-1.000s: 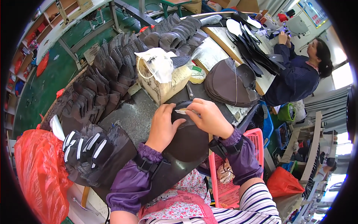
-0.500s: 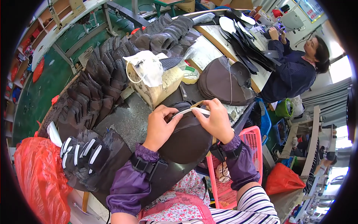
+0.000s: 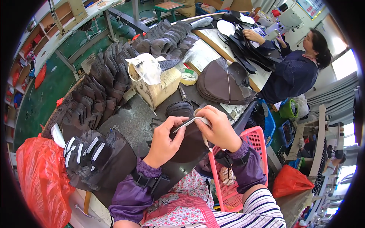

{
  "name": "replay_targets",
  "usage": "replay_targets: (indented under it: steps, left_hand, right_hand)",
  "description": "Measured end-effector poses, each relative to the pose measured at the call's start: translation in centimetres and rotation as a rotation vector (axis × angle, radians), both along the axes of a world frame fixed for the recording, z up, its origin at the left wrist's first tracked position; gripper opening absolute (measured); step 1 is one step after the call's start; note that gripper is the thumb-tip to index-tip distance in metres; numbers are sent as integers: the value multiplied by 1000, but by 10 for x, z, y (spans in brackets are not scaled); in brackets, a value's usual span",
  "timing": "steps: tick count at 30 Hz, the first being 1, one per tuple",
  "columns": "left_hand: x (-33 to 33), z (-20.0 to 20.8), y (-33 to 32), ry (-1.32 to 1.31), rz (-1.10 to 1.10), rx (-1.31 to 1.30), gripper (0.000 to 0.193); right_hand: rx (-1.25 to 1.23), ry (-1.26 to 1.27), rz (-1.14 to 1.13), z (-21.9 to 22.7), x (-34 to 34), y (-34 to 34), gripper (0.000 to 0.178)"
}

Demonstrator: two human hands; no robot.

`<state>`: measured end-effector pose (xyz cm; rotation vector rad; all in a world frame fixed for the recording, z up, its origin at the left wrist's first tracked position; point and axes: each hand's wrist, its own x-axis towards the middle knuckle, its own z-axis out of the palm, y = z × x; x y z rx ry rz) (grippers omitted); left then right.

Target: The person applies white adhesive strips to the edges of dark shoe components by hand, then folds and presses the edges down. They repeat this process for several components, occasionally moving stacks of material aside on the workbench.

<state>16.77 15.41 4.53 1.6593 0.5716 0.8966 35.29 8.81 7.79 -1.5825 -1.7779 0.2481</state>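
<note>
A curved dark piece [image 3: 183, 125] with a white strip [image 3: 205, 141] along its edge is held up between my two hands. My left hand [image 3: 164, 141] pinches its left end between thumb and fingers. My right hand [image 3: 219, 128] is closed on the white strip at the other end, and a loose length hangs below the fingers. Under the hands lie large rounded dark pieces [image 3: 189, 149], partly covered. Just beyond them sit a small stack of dark pieces [image 3: 180, 109] and scissors [image 3: 184, 93]. At left, several dark pieces bear white strips [image 3: 97, 156].
A worn block [image 3: 163, 89] with a white bag on top stands beyond my hands, near a tape roll [image 3: 188, 76] and a tied dark stack [image 3: 222, 84]. Overlapping dark pieces [image 3: 95, 95] line the left edge. A pink basket [image 3: 232, 197] stands right; a co-worker [image 3: 292, 72] sits far right.
My hands have lifted the piece off the large dark piece and turned it; the strip's loose end now hangs down. The co-worker's hand has reached onto the black pieces.
</note>
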Motion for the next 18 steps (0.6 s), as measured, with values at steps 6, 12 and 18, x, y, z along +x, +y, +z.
replay_targets:
  steps: [6, 12, 18]
  left_hand:
    - [-18, 12, -26, 35, 77, 77, 12]
    - [-28, 15, -43, -42, 84, 281, 13]
    - [-71, 10, -66, 34, 101, 574, 15]
  right_hand:
    - [-215, 231, -77, 21, -22, -25, 14]
    - [-47, 134, 32, 20, -33, -33, 17]
    - [-84, 124, -88, 1, -65, -39, 19]
